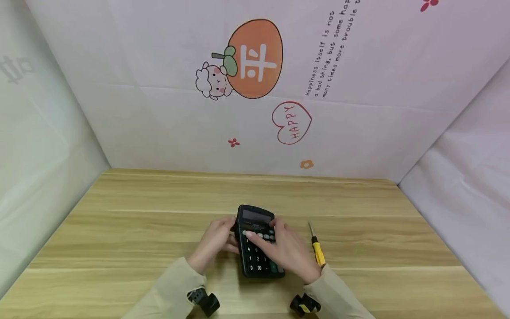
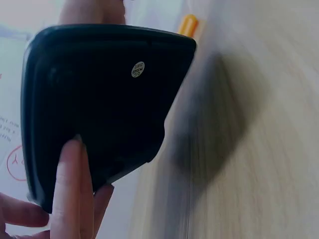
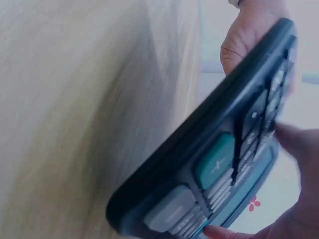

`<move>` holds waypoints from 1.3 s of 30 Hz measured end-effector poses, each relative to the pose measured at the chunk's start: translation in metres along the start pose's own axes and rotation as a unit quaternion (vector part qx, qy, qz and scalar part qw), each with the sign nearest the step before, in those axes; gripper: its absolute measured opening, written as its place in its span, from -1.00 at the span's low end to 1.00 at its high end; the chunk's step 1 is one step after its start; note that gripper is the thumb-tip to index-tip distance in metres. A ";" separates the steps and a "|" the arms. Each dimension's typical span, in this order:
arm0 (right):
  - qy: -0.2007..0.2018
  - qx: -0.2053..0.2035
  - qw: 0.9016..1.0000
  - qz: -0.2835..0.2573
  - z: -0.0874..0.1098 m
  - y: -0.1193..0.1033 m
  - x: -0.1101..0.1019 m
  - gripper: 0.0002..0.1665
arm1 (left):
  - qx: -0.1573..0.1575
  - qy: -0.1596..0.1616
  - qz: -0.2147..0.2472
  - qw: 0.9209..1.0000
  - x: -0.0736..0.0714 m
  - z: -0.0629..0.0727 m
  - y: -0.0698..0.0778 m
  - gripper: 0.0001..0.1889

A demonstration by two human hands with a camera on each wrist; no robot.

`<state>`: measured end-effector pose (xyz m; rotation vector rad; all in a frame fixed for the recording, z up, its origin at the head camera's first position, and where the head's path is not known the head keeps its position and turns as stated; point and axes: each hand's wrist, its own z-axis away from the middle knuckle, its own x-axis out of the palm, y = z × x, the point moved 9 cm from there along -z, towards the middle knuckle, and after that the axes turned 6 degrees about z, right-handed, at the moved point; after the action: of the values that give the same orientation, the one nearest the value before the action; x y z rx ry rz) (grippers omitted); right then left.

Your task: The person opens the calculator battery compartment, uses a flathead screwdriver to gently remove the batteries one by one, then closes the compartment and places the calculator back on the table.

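A black calculator (image 1: 259,243) with a grey display is raised off the wooden table, its keys facing up. My left hand (image 1: 217,241) holds it by the left edge. In the left wrist view, fingers (image 2: 72,189) of that hand lie against the calculator's dark back (image 2: 99,99), which bears a small round sticker (image 2: 138,69). Over the keys is my right hand (image 1: 291,248), its thumb stretched across the upper key rows. One fingertip (image 3: 214,232) touches near the small upper keys at the right side. No right-hand fingers show across the back.
Right of the right hand, a screwdriver (image 1: 317,250) with a yellow and black handle lies on the wooden table (image 1: 159,212). A printed white cloth (image 1: 159,124) stands along the table's back edge, with white cloth at both sides.
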<state>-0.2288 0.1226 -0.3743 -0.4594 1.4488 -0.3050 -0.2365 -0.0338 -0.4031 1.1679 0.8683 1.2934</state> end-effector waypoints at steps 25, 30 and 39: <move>-0.085 0.009 0.983 -0.161 0.004 -0.007 0.013 -0.10 | -0.046 -0.122 0.075 0.989 0.022 0.010 -0.002 -0.29; -0.080 0.002 0.977 -0.196 0.002 -0.011 0.012 -0.11 | -0.067 -0.167 0.062 0.982 0.030 0.009 -0.008 -0.11; -0.117 0.004 0.960 -0.255 0.002 -0.015 0.013 -0.13 | -0.067 -0.212 0.067 0.973 0.043 0.007 -0.009 -0.06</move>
<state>-0.2248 0.1038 -0.3781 -0.8355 1.0822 -0.6454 -0.2226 0.0082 -0.4049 1.3461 0.3894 1.1298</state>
